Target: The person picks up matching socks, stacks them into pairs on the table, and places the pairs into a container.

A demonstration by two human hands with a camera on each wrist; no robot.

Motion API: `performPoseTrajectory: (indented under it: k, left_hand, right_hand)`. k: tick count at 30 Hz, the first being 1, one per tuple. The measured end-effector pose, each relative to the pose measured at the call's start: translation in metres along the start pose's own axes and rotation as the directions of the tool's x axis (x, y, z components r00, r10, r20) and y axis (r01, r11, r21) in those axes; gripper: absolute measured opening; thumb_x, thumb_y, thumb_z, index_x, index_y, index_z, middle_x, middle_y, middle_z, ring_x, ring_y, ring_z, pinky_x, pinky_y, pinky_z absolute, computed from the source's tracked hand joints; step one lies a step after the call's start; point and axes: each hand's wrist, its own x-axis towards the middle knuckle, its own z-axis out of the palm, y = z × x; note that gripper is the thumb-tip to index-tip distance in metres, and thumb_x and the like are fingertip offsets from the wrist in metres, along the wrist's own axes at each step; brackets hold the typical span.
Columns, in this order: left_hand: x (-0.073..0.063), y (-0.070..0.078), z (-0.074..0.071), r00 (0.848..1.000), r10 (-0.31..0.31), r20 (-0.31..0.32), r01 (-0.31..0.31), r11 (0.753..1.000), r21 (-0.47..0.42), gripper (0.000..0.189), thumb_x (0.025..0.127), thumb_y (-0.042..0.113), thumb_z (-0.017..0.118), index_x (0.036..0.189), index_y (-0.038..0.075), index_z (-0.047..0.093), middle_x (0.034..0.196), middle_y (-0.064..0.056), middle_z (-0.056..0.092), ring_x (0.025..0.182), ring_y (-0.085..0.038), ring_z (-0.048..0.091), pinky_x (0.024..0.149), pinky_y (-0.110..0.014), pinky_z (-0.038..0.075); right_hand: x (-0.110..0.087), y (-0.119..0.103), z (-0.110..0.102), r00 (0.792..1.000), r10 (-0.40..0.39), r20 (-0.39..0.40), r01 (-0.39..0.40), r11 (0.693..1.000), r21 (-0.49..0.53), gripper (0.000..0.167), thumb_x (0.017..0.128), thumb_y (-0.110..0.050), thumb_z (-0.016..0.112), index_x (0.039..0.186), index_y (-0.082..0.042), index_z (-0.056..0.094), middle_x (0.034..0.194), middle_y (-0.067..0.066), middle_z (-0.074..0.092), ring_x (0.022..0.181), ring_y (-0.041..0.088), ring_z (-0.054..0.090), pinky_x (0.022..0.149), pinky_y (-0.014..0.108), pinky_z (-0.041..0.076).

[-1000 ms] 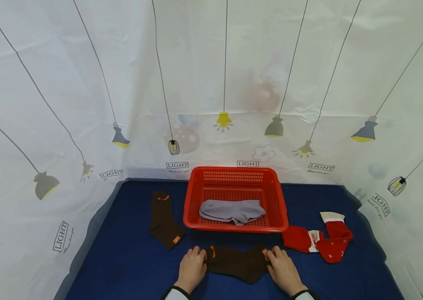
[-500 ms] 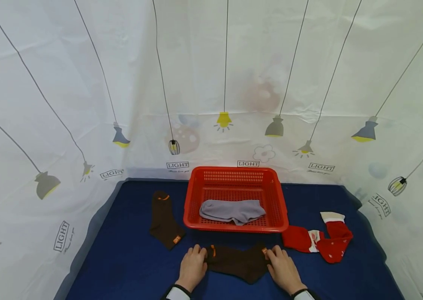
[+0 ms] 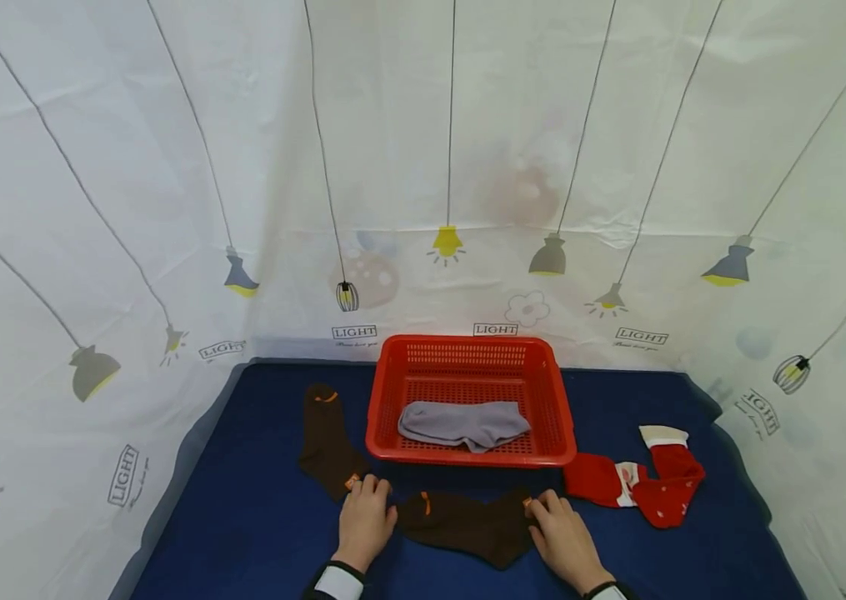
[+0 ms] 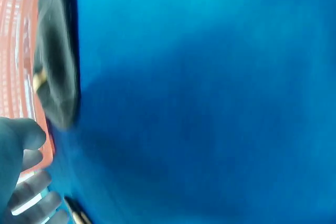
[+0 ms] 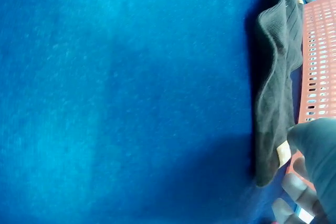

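Two brown socks matter most from where I sit at the remote screen. The front sock (image 3: 460,527) lies at the bottom middle of the frame, its long axis running left to right, orange-marked toe end at left and tagged cuff at right. The second sock (image 3: 328,442) lies left of centre, its long axis running mostly up and down, its tagged cuff pointing toward the bottom of the frame.

My left hand (image 3: 365,518) is in the gap between them, nearer the second sock; its fingertips are right by that cuff, though I can't tell whether they touch. The left wrist view shows its thumb and fingers spread, with nothing between them. My right hand (image 3: 563,537) is at the front sock's cuff, thumb against its edge by the tag; the fingers are apart from the thumb, so I read it as touching rather than pinching.

Above the front sock sits the red basket (image 3: 423,460), with grey socks (image 3: 460,423) inside.

For lettering, I read "LIGHT" in boxes across the backdrop (image 3: 392,125); the smaller script beneath is hard to make out, and whatever the orange tags carry is too small.
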Motion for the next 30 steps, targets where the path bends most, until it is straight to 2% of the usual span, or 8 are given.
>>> performPoseTrajectory:
  k: [3, 6, 14, 17, 23, 26, 30]
  left_hand:
    - [0.007, -0.012, -0.001, 0.998, -0.037, -0.046, 0.038, 0.999, 0.025, 0.034, 0.070, 0.014, 0.091, 0.094, 0.009, 0.068, 0.098, -0.011, 0.064, 0.088, -0.029, 0.060, 0.073, -0.043, 0.052]
    - [0.014, -0.024, -0.003, 0.996, -0.081, -0.040, 0.082, 0.996, 0.039, 0.039, 0.072, 0.015, 0.091, 0.104, 0.006, 0.070, 0.108, -0.014, 0.066, 0.096, -0.033, 0.063, 0.079, -0.046, 0.054]
    - [0.028, -0.043, -0.006, 0.982, -0.167, 0.090, 0.162, 0.985, 0.057, 0.053, 0.076, 0.018, 0.090, 0.122, 0.005, 0.069, 0.128, -0.022, 0.065, 0.114, -0.041, 0.064, 0.086, -0.055, 0.056]
    - [0.032, -0.047, -0.008, 0.967, -0.195, 0.163, 0.189, 0.980, 0.057, 0.055, 0.078, 0.020, 0.089, 0.127, 0.006, 0.068, 0.133, -0.023, 0.063, 0.118, -0.043, 0.062, 0.088, -0.058, 0.056]
    - [0.037, -0.050, -0.008, 0.925, -0.244, 0.293, 0.239, 0.970, 0.053, 0.057, 0.080, 0.021, 0.086, 0.132, 0.008, 0.066, 0.135, -0.023, 0.061, 0.120, -0.043, 0.059, 0.090, -0.062, 0.055]
    - [0.039, -0.051, -0.006, 0.917, -0.251, 0.309, 0.247, 0.968, 0.052, 0.056, 0.081, 0.021, 0.086, 0.132, 0.009, 0.067, 0.133, -0.022, 0.061, 0.118, -0.042, 0.059, 0.088, -0.062, 0.055]
    - [0.041, -0.054, -0.004, 0.927, -0.247, 0.284, 0.244, 0.969, 0.047, 0.054, 0.079, 0.020, 0.086, 0.129, 0.009, 0.068, 0.127, -0.022, 0.061, 0.111, -0.041, 0.060, 0.081, -0.060, 0.057]
  right_hand:
    - [0.001, -0.002, 0.000, 1.000, -0.008, -0.006, 0.008, 1.000, 0.008, 0.025, 0.081, -0.008, 0.087, 0.092, -0.019, 0.068, 0.096, -0.001, 0.057, 0.080, 0.014, 0.054, 0.066, 0.029, 0.045]
    - [0.001, -0.004, -0.001, 1.000, -0.008, 0.001, 0.008, 1.000, 0.013, 0.024, 0.081, -0.008, 0.087, 0.093, -0.019, 0.068, 0.096, -0.002, 0.057, 0.080, 0.014, 0.053, 0.067, 0.028, 0.045]
    - [0.000, -0.006, -0.003, 1.000, 0.000, 0.031, -0.001, 0.999, 0.039, 0.023, 0.082, -0.008, 0.086, 0.094, -0.019, 0.069, 0.097, -0.003, 0.058, 0.082, 0.014, 0.053, 0.068, 0.027, 0.044]
    - [0.000, -0.006, -0.004, 0.999, -0.016, 0.034, 0.015, 0.999, 0.045, 0.023, 0.082, -0.008, 0.086, 0.094, -0.019, 0.069, 0.099, -0.002, 0.059, 0.082, 0.014, 0.053, 0.067, 0.027, 0.044]
    - [0.001, -0.008, 0.000, 0.997, -0.049, 0.051, 0.047, 0.998, 0.030, 0.022, 0.083, -0.012, 0.085, 0.095, -0.021, 0.069, 0.101, -0.004, 0.060, 0.084, 0.012, 0.054, 0.068, 0.027, 0.045]
    - [0.002, -0.010, 0.001, 0.997, -0.056, 0.053, 0.055, 0.998, 0.033, 0.021, 0.084, -0.012, 0.085, 0.096, -0.021, 0.069, 0.100, -0.004, 0.060, 0.084, 0.012, 0.054, 0.069, 0.027, 0.044]
    - [0.002, -0.012, 0.000, 0.996, -0.061, 0.061, 0.058, 0.997, 0.043, 0.021, 0.084, -0.012, 0.084, 0.096, -0.020, 0.070, 0.100, -0.004, 0.060, 0.084, 0.013, 0.054, 0.068, 0.027, 0.043]
